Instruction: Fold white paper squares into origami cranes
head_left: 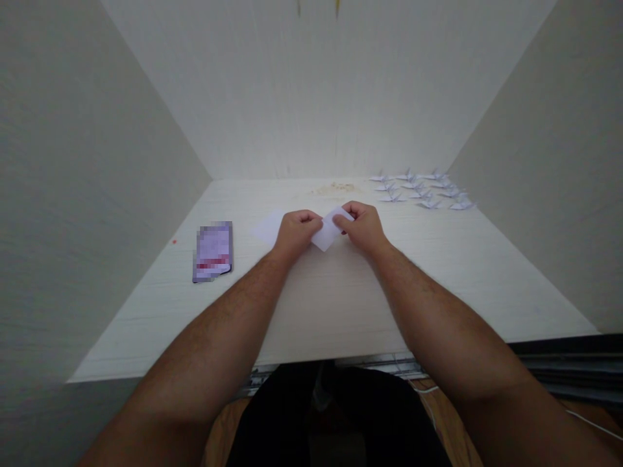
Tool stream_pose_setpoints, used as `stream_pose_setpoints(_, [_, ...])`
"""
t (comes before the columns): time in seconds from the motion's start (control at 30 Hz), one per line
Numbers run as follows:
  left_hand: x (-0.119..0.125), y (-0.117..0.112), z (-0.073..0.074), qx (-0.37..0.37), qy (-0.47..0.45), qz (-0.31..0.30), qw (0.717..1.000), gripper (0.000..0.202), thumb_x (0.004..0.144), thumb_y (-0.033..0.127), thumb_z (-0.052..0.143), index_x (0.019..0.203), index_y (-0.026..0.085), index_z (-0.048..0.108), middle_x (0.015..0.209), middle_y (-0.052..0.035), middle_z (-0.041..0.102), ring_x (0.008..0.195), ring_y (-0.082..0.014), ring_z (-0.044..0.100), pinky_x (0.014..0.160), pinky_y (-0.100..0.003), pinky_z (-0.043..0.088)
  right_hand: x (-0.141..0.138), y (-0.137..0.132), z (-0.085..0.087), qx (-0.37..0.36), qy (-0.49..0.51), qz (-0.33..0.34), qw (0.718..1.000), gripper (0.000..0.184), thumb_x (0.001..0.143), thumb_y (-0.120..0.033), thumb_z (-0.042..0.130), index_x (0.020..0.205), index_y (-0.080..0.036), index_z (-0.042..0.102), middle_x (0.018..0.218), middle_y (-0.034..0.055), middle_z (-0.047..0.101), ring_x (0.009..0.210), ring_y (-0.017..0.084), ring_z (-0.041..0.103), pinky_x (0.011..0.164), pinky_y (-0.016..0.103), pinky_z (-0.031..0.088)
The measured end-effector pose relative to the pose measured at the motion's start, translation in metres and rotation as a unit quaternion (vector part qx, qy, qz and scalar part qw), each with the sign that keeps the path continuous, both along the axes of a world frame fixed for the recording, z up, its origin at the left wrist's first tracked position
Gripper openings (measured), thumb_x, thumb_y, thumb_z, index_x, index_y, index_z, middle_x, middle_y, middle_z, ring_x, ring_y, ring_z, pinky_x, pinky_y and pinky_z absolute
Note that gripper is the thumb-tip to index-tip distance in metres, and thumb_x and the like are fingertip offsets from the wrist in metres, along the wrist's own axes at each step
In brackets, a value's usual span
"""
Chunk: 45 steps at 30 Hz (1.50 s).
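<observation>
A small white folded paper (329,231) is held between both hands just above the white desk (341,305), near its middle. My left hand (296,232) pinches the paper's left side with curled fingers. My right hand (363,225) pinches the right side, thumb on top. A flat white sheet (265,228) lies on the desk just left of my left hand, partly hidden behind it.
Several small folded paper cranes (421,188) sit in rows at the back right of the desk. A dark-edged phone or card (213,251) lies flat at the left. White walls close in the desk on three sides. A faint stain (335,189) marks the back.
</observation>
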<state>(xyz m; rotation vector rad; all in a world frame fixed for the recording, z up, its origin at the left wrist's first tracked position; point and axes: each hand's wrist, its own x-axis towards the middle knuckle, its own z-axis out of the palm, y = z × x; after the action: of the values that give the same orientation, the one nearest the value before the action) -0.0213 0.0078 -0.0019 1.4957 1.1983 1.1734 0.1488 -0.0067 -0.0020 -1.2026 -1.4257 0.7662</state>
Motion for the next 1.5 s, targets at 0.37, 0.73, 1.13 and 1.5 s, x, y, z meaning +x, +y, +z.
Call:
stream_pose_setpoints(0.37, [-0.0025,-0.0021,0.0006,-0.004,0.003,-0.019,1.000,0.010,0.064,0.026,0.071,0.063,0.016,0.070,0.058,0.0003,0.062,0.053,-0.0107,0.049,0.051,-0.023,0.036,0.0024,-0.0004,0.0012,0.007,-0.016,0.007,1.000,0.014,0.072,-0.032,0.067,0.071,-0.018,0.065,0.065,-0.0012,0.062,0.061,0.013,0.054,0.057,0.026,0.042])
stream_pose_setpoints(0.73, [-0.0032,-0.0028,0.0024,-0.006,0.017,-0.020,1.000,0.012,0.063,0.027,0.071,0.060,0.016,0.067,0.054,0.0018,0.057,0.050,-0.0096,0.045,0.049,-0.023,0.033,0.0027,-0.0001,0.0024,0.014,-0.018,0.022,1.000,0.014,0.073,-0.032,0.066,0.072,-0.018,0.066,0.065,-0.0013,0.063,0.060,0.013,0.055,0.057,0.026,0.042])
stream_pose_setpoints(1.13, [-0.0030,-0.0002,0.0010,-0.030,-0.020,0.006,0.999,0.011,0.059,0.024,0.066,0.054,0.017,0.058,0.050,0.0028,0.050,0.047,-0.0094,0.042,0.046,-0.023,0.028,0.0017,-0.0035,0.0036,-0.030,0.015,0.098,0.995,0.024,0.077,-0.034,0.068,0.089,-0.018,0.080,0.069,0.0012,0.072,0.053,0.010,0.057,0.051,0.024,0.049])
stream_pose_setpoints(1.5, [-0.0012,0.0032,0.0023,-0.099,-0.106,0.000,0.989,0.012,0.052,0.022,0.067,0.052,0.017,0.056,0.048,0.0022,0.049,0.045,-0.0097,0.043,0.046,-0.024,0.028,0.0002,-0.0031,0.0039,-0.035,0.065,0.110,0.991,0.014,0.065,-0.020,0.071,0.075,-0.020,0.080,0.068,0.0011,0.074,0.055,0.011,0.063,0.054,0.024,0.055])
